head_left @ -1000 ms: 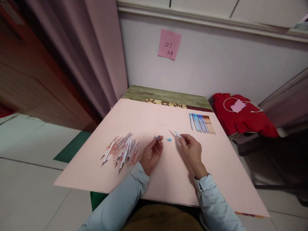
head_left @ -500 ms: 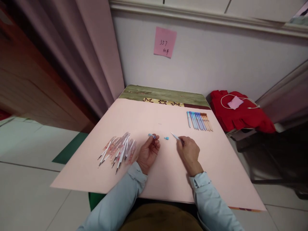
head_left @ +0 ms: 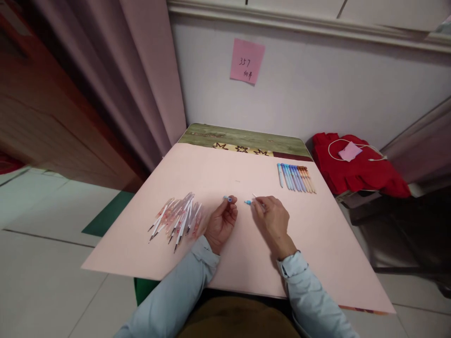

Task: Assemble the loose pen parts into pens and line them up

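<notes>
Pink sheet (head_left: 317, 263) below the far wall (head_left: 317, 84); my left hand (head_left: 221, 226) pinches a blue pen part (head_left: 227, 199), my right hand (head_left: 273, 220), gripping a white-tipped rod (head_left: 254, 195), has edged left toward the blue fitting (head_left: 247, 202) between.

left hand (head_left: 221, 227): palm up, fingers (head_left: 233, 213) curled | right hand (head_left: 274, 219): back up, fingers (head_left: 260, 206) pinched
</notes>
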`<action>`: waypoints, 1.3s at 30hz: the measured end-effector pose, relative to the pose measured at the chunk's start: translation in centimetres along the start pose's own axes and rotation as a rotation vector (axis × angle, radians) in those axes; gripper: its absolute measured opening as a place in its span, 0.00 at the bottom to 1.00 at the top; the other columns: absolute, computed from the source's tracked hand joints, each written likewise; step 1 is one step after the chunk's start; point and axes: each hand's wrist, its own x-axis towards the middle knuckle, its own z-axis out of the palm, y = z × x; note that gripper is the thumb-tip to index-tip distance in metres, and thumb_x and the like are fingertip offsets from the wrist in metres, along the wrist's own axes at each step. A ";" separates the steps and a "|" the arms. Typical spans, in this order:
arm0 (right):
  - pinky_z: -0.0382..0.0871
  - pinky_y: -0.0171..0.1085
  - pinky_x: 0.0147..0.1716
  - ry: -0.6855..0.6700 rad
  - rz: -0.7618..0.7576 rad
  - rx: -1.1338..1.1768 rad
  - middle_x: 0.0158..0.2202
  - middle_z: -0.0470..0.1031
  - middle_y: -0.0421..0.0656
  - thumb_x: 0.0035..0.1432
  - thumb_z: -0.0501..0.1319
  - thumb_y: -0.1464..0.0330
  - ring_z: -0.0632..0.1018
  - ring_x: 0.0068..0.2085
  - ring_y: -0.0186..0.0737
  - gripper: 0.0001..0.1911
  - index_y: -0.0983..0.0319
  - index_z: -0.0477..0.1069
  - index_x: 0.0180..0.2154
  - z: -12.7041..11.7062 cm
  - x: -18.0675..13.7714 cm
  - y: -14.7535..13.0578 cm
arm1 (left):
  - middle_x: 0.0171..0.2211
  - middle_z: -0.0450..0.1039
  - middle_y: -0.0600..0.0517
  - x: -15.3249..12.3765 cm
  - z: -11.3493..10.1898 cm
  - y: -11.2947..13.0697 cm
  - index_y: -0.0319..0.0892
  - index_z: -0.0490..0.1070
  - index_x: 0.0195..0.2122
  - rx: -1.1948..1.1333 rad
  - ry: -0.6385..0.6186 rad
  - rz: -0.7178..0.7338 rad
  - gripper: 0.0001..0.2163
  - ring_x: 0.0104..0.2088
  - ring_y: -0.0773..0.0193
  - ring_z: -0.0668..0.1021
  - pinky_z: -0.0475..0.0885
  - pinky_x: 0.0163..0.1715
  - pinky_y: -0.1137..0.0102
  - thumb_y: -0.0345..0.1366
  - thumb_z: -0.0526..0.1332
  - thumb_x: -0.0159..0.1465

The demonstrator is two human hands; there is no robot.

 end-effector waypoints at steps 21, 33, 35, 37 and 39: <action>0.70 0.35 0.36 0.119 -0.159 0.382 0.37 0.80 0.41 0.61 0.60 0.63 0.79 0.36 0.38 0.10 0.57 0.78 0.40 -6.3 -3.0 -4.5 | 0.29 0.78 0.48 0.0 -0.1 0.2 0.31 0.73 0.38 -0.066 -0.003 -0.036 0.11 0.26 0.72 0.80 0.79 0.29 0.79 0.27 0.52 0.71; 0.62 0.38 0.37 -0.052 0.105 -0.027 0.40 0.79 0.43 0.58 0.60 0.65 0.75 0.44 0.45 0.10 0.57 0.80 0.38 0.0 1.8 2.3 | 0.32 0.79 0.46 -0.3 -0.1 -0.1 0.33 0.73 0.37 0.058 0.011 -0.005 0.05 0.25 0.70 0.80 0.79 0.28 0.77 0.25 0.58 0.66; 0.63 0.37 0.37 -0.040 0.081 -0.008 0.41 0.79 0.44 0.59 0.60 0.63 0.76 0.43 0.44 0.11 0.57 0.80 0.39 0.2 2.7 1.9 | 0.31 0.79 0.47 -0.2 -0.2 -0.2 0.33 0.74 0.37 0.067 0.008 -0.006 0.05 0.25 0.71 0.79 0.79 0.27 0.78 0.25 0.58 0.66; 0.64 0.36 0.36 -0.039 0.017 0.062 0.40 0.79 0.43 0.61 0.60 0.62 0.77 0.40 0.41 0.11 0.56 0.80 0.40 0.5 4.2 0.5 | 0.31 0.79 0.47 -0.1 -0.3 -0.3 0.33 0.74 0.36 0.088 0.001 -0.016 0.05 0.24 0.71 0.79 0.78 0.26 0.78 0.25 0.58 0.65; 0.64 0.35 0.37 -0.078 -0.095 0.142 0.39 0.80 0.42 0.63 0.59 0.62 0.77 0.38 0.39 0.11 0.56 0.80 0.39 1.2 6.3 -1.6 | 0.30 0.78 0.46 -0.2 -0.4 -0.3 0.33 0.74 0.36 0.110 -0.024 -0.037 0.05 0.24 0.71 0.78 0.77 0.25 0.78 0.25 0.59 0.64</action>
